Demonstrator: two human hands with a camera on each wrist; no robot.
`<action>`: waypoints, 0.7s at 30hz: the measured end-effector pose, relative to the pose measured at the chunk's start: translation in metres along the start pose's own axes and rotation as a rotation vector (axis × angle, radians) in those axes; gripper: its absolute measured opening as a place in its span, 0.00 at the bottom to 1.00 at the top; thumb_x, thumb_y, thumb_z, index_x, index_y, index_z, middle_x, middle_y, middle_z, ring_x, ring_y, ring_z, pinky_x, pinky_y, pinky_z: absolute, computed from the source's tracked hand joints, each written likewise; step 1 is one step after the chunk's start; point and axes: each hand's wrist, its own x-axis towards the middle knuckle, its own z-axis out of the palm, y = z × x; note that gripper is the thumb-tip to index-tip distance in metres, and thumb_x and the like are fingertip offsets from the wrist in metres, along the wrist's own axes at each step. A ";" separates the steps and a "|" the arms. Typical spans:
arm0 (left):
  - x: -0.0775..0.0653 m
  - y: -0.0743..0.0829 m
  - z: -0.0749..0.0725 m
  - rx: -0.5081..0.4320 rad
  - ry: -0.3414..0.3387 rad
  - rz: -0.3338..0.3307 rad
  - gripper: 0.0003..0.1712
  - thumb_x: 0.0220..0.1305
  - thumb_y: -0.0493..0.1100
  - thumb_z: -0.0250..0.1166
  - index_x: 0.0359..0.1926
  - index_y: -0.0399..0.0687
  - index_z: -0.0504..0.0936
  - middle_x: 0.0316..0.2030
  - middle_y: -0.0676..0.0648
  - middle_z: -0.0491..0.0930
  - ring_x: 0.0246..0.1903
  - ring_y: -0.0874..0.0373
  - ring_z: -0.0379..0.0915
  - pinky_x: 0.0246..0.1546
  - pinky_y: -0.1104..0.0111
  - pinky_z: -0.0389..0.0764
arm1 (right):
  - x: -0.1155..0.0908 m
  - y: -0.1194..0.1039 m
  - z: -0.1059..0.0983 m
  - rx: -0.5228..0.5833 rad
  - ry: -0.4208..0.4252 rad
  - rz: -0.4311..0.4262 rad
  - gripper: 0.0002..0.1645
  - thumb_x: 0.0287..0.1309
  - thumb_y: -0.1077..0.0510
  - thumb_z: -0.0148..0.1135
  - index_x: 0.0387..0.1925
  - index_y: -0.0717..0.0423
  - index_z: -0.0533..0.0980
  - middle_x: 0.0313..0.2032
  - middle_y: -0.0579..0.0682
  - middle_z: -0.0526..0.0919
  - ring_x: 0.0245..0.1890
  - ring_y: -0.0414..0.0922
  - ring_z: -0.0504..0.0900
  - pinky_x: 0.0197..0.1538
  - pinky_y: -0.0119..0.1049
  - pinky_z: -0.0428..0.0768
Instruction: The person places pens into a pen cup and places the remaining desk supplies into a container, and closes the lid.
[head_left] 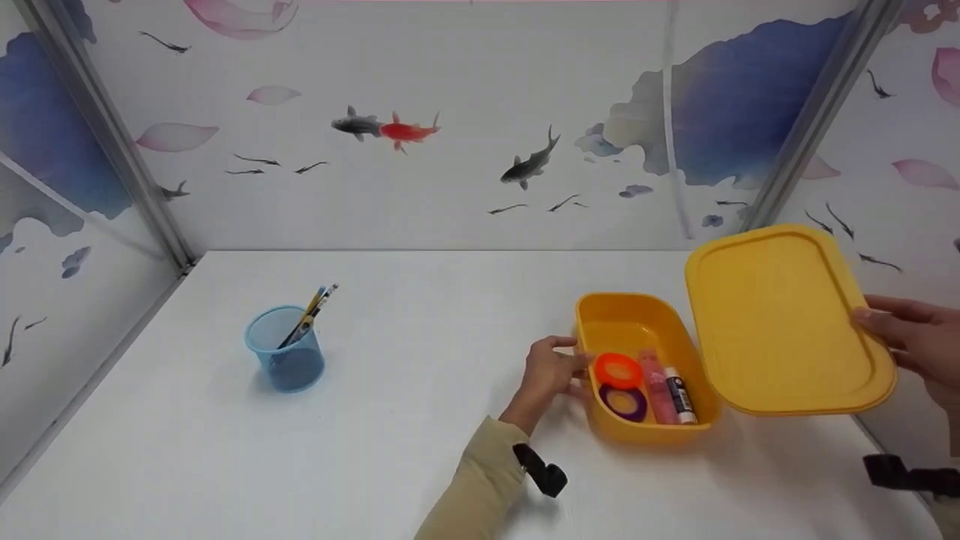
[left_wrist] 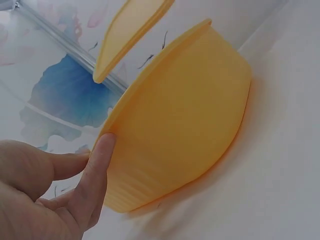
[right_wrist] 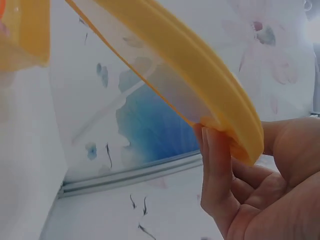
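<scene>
A yellow plastic box stands uncovered on the white table. Inside it lie an orange ring, a purple ring, a pink tube and a white glue stick with a dark label. My left hand pinches the box's left wall at the rim; the left wrist view has a finger against the outside. To the right, my right hand grips the flat yellow lid by its right edge, raised and tilted beside the box. The right fingertips press on its underside.
A light blue mesh cup holding several brushes stands on the left of the table. Printed wall panels with metal corner posts enclose the back and sides.
</scene>
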 end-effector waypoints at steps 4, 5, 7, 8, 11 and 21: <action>0.000 0.002 -0.002 0.019 -0.023 -0.002 0.21 0.64 0.38 0.68 0.58 0.43 0.77 0.35 0.44 0.85 0.32 0.55 0.87 0.39 0.58 0.89 | -0.011 -0.009 0.013 -0.022 -0.015 -0.051 0.45 0.72 0.39 0.47 0.74 0.67 0.53 0.29 0.13 0.68 0.29 0.20 0.76 0.31 0.14 0.76; 0.000 0.003 -0.003 0.020 -0.032 -0.002 0.21 0.64 0.38 0.68 0.57 0.43 0.77 0.35 0.44 0.85 0.33 0.55 0.87 0.39 0.58 0.89 | -0.014 -0.011 0.016 -0.027 -0.021 -0.049 0.45 0.72 0.38 0.46 0.74 0.66 0.53 0.30 0.13 0.67 0.30 0.19 0.75 0.32 0.15 0.77; 0.000 0.003 -0.004 0.031 -0.050 -0.005 0.21 0.64 0.38 0.68 0.57 0.43 0.78 0.35 0.44 0.85 0.33 0.55 0.87 0.38 0.60 0.89 | -0.018 -0.012 0.024 0.001 -0.006 -0.037 0.44 0.71 0.38 0.48 0.75 0.64 0.54 0.33 0.16 0.68 0.31 0.20 0.76 0.33 0.14 0.77; 0.000 0.003 -0.005 0.037 -0.061 -0.003 0.21 0.64 0.38 0.68 0.57 0.43 0.77 0.35 0.44 0.86 0.33 0.55 0.87 0.37 0.60 0.89 | -0.019 -0.012 0.028 0.018 0.002 -0.028 0.44 0.71 0.38 0.48 0.75 0.63 0.55 0.34 0.17 0.68 0.32 0.20 0.76 0.34 0.14 0.77; 0.001 0.004 -0.007 0.046 -0.086 -0.002 0.22 0.63 0.38 0.69 0.58 0.43 0.78 0.36 0.44 0.86 0.34 0.55 0.87 0.35 0.62 0.89 | -0.022 -0.012 0.040 0.089 0.020 -0.013 0.42 0.71 0.40 0.51 0.74 0.61 0.58 0.35 0.21 0.70 0.33 0.22 0.77 0.36 0.14 0.79; 0.004 0.005 -0.011 0.052 -0.133 0.021 0.23 0.63 0.38 0.70 0.58 0.40 0.77 0.39 0.43 0.86 0.36 0.53 0.88 0.35 0.63 0.90 | -0.024 -0.012 0.066 0.547 -0.122 0.003 0.28 0.58 0.44 0.68 0.60 0.44 0.75 0.38 0.29 0.82 0.34 0.31 0.84 0.37 0.21 0.84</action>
